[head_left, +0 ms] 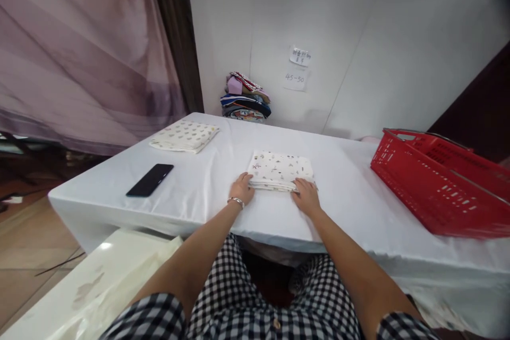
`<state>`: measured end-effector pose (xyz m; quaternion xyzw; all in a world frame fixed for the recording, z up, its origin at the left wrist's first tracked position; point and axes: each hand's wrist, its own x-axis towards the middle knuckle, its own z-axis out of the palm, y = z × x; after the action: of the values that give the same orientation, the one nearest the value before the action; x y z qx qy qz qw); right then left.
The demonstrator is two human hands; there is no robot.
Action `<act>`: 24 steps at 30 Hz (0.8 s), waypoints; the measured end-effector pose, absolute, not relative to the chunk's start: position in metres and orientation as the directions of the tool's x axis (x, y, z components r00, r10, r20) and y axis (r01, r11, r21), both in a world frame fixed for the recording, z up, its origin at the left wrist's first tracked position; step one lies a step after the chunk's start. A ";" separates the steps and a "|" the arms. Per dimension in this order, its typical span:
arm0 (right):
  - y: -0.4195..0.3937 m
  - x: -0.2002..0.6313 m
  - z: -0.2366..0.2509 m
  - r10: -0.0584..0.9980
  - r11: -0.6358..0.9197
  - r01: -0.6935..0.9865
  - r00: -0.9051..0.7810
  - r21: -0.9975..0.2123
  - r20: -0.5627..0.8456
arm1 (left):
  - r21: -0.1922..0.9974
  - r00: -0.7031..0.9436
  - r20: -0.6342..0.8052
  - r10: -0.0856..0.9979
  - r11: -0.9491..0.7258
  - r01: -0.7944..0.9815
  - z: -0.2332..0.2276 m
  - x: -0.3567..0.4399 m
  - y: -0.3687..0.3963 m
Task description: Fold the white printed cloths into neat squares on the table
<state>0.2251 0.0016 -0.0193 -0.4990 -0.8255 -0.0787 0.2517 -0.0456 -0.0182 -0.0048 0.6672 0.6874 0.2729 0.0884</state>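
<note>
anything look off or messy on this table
Little stands out. The red basket sits tilted at the table's right end, not flat. The folded printed cloth under the left hand and right hand lies square; the second folded cloth and phone lie flat. No spills or damage.

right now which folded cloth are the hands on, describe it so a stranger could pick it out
On the white table, it is the folded printed cloth at the near edge's middle, with the left hand and right hand on its front corners. The other folded cloth lies far left, beyond the black phone.
</note>
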 end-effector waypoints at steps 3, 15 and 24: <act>0.001 0.224 -0.017 0.790 0.485 0.864 -0.369 -0.132 0.490 | 0.471 -0.056 0.210 0.976 -0.051 0.881 -0.005 -0.045 -0.017; -0.003 0.220 -0.008 0.800 0.483 0.863 -0.365 -0.150 0.476 | 0.298 0.011 0.215 0.977 -0.076 0.952 -0.007 -0.045 -0.009; -0.008 0.258 -0.009 0.818 0.488 0.868 -0.419 -0.090 0.394 | 0.156 0.074 0.194 0.978 -0.106 0.982 -0.001 -0.041 -0.007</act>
<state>0.2583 -0.0083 -0.0087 -0.5020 -0.8399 -0.0639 0.1963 -0.0413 -0.0074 -0.0013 0.7329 0.6687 0.1252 -0.0079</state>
